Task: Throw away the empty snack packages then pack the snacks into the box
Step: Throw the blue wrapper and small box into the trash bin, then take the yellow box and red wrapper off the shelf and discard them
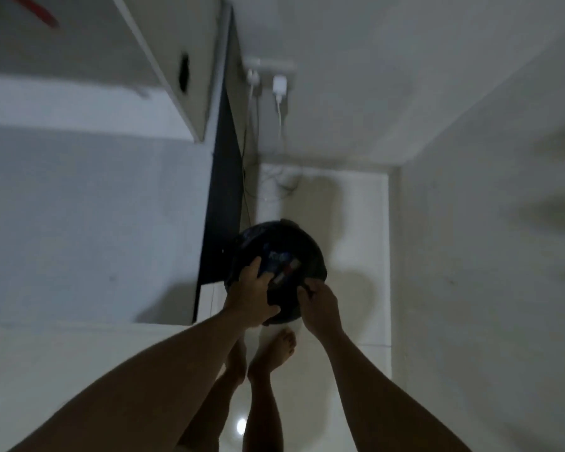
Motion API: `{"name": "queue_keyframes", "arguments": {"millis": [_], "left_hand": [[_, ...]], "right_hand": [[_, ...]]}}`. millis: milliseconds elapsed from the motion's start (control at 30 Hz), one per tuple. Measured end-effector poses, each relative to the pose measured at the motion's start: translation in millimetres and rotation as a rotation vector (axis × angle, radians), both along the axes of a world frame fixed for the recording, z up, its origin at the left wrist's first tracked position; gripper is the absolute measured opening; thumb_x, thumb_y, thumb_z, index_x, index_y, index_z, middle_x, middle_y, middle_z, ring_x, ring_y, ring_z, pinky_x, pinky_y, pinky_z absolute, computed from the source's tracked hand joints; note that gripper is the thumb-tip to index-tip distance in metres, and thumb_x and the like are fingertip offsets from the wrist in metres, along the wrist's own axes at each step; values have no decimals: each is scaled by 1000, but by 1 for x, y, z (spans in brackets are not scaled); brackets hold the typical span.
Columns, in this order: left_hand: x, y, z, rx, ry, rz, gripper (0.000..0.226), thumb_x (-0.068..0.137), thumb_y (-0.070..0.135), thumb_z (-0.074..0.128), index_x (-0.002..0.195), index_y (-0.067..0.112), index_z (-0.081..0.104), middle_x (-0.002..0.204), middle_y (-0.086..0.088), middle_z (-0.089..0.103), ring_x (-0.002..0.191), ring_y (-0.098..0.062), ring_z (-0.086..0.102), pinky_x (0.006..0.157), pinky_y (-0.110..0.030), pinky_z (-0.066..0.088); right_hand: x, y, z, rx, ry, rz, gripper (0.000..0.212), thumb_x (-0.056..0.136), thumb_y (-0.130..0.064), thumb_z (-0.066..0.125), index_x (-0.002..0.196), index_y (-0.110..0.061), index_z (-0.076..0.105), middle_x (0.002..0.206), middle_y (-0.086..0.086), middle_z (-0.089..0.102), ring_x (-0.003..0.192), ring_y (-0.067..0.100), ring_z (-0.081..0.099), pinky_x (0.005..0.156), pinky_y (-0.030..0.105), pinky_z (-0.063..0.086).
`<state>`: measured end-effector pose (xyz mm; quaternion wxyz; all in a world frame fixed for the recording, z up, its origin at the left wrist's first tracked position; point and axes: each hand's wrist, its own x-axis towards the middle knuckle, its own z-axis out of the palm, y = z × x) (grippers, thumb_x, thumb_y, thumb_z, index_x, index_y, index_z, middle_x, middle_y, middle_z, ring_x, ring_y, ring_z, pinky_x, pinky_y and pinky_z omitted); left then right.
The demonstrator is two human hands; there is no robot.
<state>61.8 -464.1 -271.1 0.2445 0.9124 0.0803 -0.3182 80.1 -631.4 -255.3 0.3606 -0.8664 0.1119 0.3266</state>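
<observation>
A round bin lined with a black bag [310, 252] stands on the pale tiled floor beside the table's dark side panel. Inside it lies a blue, white and red snack package [282, 263]. My left hand [253, 296] reaches over the bin's near rim, fingers touching the package's left end; the blur hides whether it grips it. My right hand [320, 305] is at the near right rim, fingers curled around the edge of the black bag.
A white table top [79, 207] fills the left, with a dark side panel [221, 203]. White chargers and cables [279, 89] hang from a wall socket behind the bin. My bare feet [271, 353] stand just short of the bin. A wall rises at right.
</observation>
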Motion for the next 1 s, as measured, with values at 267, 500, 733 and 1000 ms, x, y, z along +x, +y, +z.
{"name": "queue_keyframes", "arguments": {"millis": [267,500,733,1000], "left_hand": [[51,51,220,110,-280,-99,65,77,50,72,131,20,53,142,-5,44,128,-28,46,98,-41,45],[73,141,359,326,-549,6,65,78,53,71,133,22,54,137,-4,52,124,-27,49,98,-43,45],[66,219,446,425,-758,184,45,74,50,74,110,24,69,116,-1,66,109,-23,60,86,-33,50],[77,288,485,391,-872,287,63,62,65,57,114,30,65,115,-2,65,105,-31,62,80,-45,55]], "right_hand": [[61,39,195,39,-319,230,39,102,-29,50,138,-14,52,140,5,50,128,22,51,103,25,36],[107,120,337,199,-706,411,36,97,-23,59,131,-9,57,132,11,55,120,24,56,103,27,41],[122,197,439,313,-988,520,39,97,-29,59,132,-11,57,133,8,55,123,20,53,95,16,31],[153,260,469,257,-1033,540,41,97,-26,59,133,-7,57,133,14,55,126,26,51,94,19,33]]}}
